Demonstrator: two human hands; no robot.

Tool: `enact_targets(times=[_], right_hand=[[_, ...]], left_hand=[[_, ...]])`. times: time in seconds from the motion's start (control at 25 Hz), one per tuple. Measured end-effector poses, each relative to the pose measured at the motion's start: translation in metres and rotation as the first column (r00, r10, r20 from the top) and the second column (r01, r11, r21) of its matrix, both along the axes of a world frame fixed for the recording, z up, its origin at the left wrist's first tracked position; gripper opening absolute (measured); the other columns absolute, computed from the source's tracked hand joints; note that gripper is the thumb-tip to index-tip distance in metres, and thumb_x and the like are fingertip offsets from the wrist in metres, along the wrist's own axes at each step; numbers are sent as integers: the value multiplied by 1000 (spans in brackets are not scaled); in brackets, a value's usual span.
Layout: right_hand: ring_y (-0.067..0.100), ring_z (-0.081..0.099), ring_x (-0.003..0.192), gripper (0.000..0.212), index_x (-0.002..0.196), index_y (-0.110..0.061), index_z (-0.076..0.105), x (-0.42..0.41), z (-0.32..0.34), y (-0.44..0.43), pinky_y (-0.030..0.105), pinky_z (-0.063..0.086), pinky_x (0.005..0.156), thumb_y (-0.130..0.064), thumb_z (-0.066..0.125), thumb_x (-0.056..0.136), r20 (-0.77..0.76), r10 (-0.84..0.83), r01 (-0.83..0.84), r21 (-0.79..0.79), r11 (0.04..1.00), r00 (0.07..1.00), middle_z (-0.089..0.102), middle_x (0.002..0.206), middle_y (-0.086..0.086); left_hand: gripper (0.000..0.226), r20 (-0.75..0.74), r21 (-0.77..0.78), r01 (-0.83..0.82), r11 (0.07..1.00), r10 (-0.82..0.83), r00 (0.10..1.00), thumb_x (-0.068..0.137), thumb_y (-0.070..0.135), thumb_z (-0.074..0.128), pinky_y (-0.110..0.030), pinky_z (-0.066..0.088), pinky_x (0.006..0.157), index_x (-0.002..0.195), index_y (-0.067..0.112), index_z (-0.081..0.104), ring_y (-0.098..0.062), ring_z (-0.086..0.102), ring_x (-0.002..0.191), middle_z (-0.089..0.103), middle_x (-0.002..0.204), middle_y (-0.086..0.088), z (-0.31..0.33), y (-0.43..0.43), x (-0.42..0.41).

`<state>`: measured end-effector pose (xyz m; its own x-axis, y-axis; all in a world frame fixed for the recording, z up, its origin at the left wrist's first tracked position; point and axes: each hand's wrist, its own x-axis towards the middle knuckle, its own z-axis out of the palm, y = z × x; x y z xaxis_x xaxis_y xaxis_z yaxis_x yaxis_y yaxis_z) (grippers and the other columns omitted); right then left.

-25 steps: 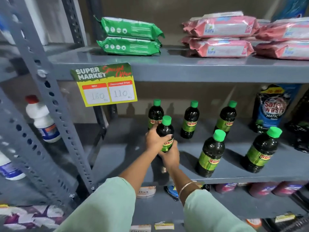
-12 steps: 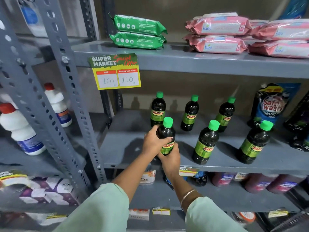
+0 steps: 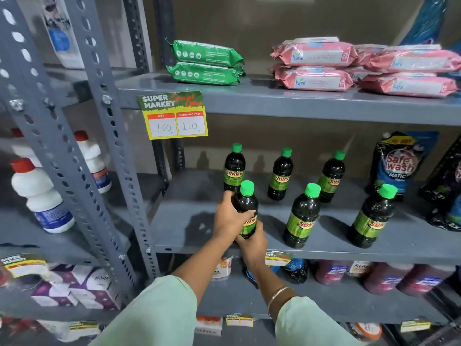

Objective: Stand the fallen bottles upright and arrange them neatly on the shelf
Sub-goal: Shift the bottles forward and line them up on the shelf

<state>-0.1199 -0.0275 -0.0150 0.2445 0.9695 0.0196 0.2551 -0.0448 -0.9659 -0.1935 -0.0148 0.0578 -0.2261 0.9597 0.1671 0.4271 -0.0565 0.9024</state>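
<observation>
Both my hands are closed around one dark bottle [image 3: 245,208]: my left hand [image 3: 230,217] wraps its shoulder and upper label, my right hand [image 3: 253,242] cups its base from below. It stands upright at the front left of the grey middle shelf [image 3: 199,221] — near-black liquid, bright green screw cap, green label with "SUNNY" in yellow on red. Whether its base touches the shelf, I cannot tell. Five matching bottles stand upright around it: three in a back row [image 3: 280,174], one of them just behind mine, and two at the front [image 3: 301,217] to the right. Beyond them stands a blue Safe Wash pouch [image 3: 396,163]; a yellow price card [image 3: 174,114] hangs from the shelf above.
</observation>
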Motion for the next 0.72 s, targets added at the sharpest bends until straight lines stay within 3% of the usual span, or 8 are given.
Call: enact_targets(times=[0.2, 0.44, 0.6, 0.72], right_hand=[[18, 57, 87, 45, 103, -16, 47, -13, 4, 2, 27, 43, 74, -6, 76, 70, 15, 33, -33, -32, 999, 999, 59, 95, 2], [21, 61, 95, 46, 99, -21, 45, -20, 0, 5, 33, 50, 81, -10, 78, 69, 15, 20, -19, -42, 999, 1000, 62, 99, 3], [25, 55, 116, 71, 122, -16, 43, -15, -1, 3, 39, 47, 97, -18, 83, 63, 40, 65, -64, -25, 998, 997, 57, 123, 8], [21, 39, 131, 83, 136, -12, 35, -2, 0, -9, 37, 39, 106, -26, 81, 68, 124, -6, 4, 15, 1000, 992, 45, 137, 5]], left_hand=[[50, -36, -19, -14, 1000, 14, 999, 60, 20, 81, -28, 44, 69, 100, 14, 50, -26, 60, 91, 66, 101, -8, 1, 5, -19], [52, -32, -21, 24, 999, -25, 999, 61, 20, 80, -28, 44, 73, 101, 15, 48, -26, 58, 96, 64, 104, -10, -3, 9, -29], [66, -41, 49, 40, 998, -38, 998, 61, 21, 81, -31, 41, 81, 115, 17, 44, -26, 53, 108, 56, 117, -8, 2, 4, -27], [76, -45, 224, -68, 972, 80, 996, 63, 29, 80, -37, 38, 93, 125, 15, 38, -25, 43, 118, 45, 131, -7, 19, -5, -17]])
